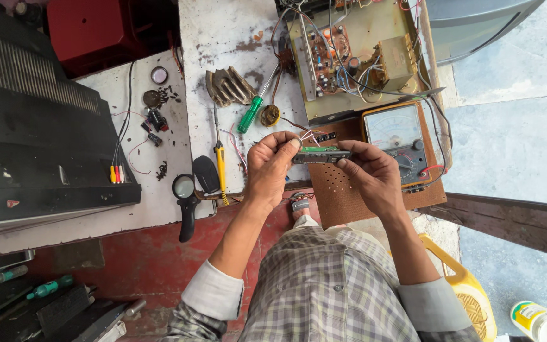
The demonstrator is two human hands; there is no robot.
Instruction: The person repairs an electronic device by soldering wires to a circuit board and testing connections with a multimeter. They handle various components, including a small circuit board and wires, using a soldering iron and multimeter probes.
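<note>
A small black electronic module with a green circuit board edge and thin wires (321, 152) is held between both hands over the bench. My left hand (268, 168) grips its left end with fingers curled over the top. My right hand (373, 174) pinches its right end. Behind the module sits an analog multimeter (399, 139) on a brown perforated board (343, 190). Farther back lies an open chassis with a circuit board and transformer (356, 57).
A green-handled screwdriver (249, 114), a metal heat sink (228, 85), a yellow-handled tool (221, 166) and a magnifying glass (185, 197) lie on the white bench. A black device case (33, 152) fills the left. A yellow stool (470, 297) stands at lower right.
</note>
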